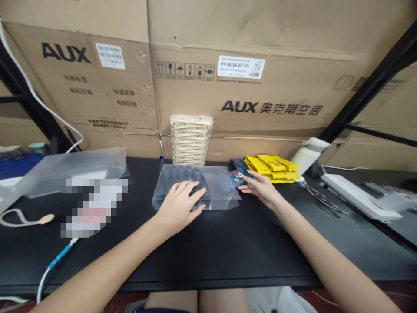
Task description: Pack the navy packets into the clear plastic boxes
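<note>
A frosted clear plastic bag (219, 184) lies flat on the black tabletop, its mouth toward the right. Several dark packets (180, 173) show through it in a row at its left part. My left hand (183, 201) rests on top of the bag with fingers spread, pressing over the packets. At the bag's mouth, my right hand (262, 189) pinches a dark blue packet (239, 175) with a shiny print between thumb and fingers. Another dark blue packet (239, 164) lies just behind it, beside a pile of yellow packets (272, 165).
A stack of cream packets (191, 139) stands behind the bag against large cardboard boxes (276, 93). At right are a white bottle (309, 156), a cable (321, 200) and a power strip (356, 198). Another frosted bag (104, 161) and a blurred-out object (94, 208) lie left.
</note>
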{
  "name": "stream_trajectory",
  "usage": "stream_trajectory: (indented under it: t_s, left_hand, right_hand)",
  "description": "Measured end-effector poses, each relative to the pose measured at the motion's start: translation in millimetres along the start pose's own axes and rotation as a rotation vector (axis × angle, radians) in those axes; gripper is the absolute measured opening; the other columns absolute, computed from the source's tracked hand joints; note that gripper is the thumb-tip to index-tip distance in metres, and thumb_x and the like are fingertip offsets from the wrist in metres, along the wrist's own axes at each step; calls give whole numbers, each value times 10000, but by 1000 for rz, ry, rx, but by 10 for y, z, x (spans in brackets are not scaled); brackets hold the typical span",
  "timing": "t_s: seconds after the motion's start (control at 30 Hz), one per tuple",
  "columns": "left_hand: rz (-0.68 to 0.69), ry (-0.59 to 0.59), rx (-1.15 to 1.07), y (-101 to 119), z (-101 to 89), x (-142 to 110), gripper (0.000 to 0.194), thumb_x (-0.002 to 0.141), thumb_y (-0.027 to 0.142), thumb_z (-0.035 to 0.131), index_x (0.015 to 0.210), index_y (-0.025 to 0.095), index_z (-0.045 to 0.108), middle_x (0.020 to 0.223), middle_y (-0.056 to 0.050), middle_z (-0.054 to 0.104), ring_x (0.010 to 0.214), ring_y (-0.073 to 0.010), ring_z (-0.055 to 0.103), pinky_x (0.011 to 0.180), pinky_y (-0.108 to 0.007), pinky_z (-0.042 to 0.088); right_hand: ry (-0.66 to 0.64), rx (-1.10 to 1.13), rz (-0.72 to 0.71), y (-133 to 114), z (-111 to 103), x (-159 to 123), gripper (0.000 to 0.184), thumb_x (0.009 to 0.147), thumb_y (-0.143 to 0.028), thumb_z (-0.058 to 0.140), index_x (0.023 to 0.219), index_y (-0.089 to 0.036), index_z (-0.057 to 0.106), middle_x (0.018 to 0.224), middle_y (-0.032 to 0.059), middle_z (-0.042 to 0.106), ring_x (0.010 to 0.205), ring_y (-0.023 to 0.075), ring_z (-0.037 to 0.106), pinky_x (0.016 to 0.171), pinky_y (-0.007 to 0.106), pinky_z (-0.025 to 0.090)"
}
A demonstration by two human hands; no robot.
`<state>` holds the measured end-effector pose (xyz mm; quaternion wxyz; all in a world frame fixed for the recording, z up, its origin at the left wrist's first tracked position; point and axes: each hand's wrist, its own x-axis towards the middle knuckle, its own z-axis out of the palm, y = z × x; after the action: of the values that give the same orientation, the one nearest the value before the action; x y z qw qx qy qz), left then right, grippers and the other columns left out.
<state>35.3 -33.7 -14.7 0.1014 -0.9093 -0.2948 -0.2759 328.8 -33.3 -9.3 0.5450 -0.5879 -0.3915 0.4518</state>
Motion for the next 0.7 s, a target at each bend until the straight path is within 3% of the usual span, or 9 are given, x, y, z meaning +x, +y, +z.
stream_trajectory:
  t_s: [0.2, 0.37, 0.47, 0.6, 0.7]
  left_hand:
    - [2, -8, 1, -2, -4, -9, 377, 902, 345, 512, 1213, 157, 614, 1246, -148, 600, 1162, -299, 550, 936, -449, 468]
    - [11, -3, -19, -1, -3, -9, 371, 904, 342, 507, 1207, 158, 617, 1247, -144, 601, 1167, -293, 547, 946, -443, 465]
    - [12, -2, -25, -2, -3, -13, 373, 903, 346, 509, 1207, 159, 617, 1249, -142, 599, 1170, -292, 544, 950, -445, 463]
    - [13, -10, -34, -2, -10, -16, 375, 898, 346, 517, 1211, 165, 615, 1258, -137, 595, 1175, -288, 539, 956, -444, 461]
    - [13, -12, -36, 3, -17, -16, 372, 898, 341, 518, 1212, 169, 614, 1258, -134, 596, 1174, -286, 539, 956, -443, 462]
  right_hand:
    - [-106, -27, 86, -25, -38, -10, 483, 799, -230, 659, 1236, -113, 490, 504, -26, 590, 416, 108, 570, 433, 203, 516]
    - [-161, -84, 60, -71, -28, -70, 538, 781, -295, 673, 1272, -148, 508, 448, -48, 554, 362, 87, 495, 377, 176, 448]
    - [-242, -131, 38, -89, 5, -115, 562, 783, -321, 659, 1307, -201, 496, 478, -39, 591, 362, 89, 516, 391, 178, 460]
    - [-308, -144, 81, -87, 14, -128, 585, 777, -359, 674, 1294, -147, 502, 544, 12, 653, 390, 104, 566, 415, 188, 494]
    - [-414, -116, 103, -79, -26, -122, 654, 719, -320, 754, 1289, -123, 498, 705, 59, 715, 522, 117, 644, 503, 197, 547]
